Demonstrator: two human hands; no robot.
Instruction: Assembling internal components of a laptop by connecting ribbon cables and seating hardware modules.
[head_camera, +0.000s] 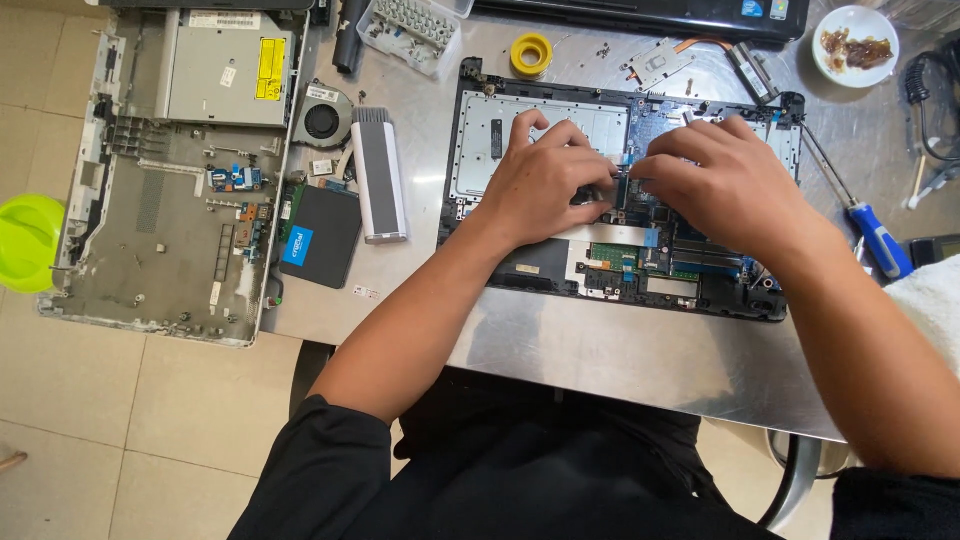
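brushed metal table (620, 360) glossy; laptop chassis (520, 270) matt black plastic; screwdriver (880, 240) blue plastic handle.

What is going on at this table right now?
A person works with both bare hands inside an opened laptop on a metal table. The left hand and right hand meet, fingertips down, over the circuit board. A blue-handled screwdriver lies to the right, untouched. A bare laptop shell and a black drive lie to the left.
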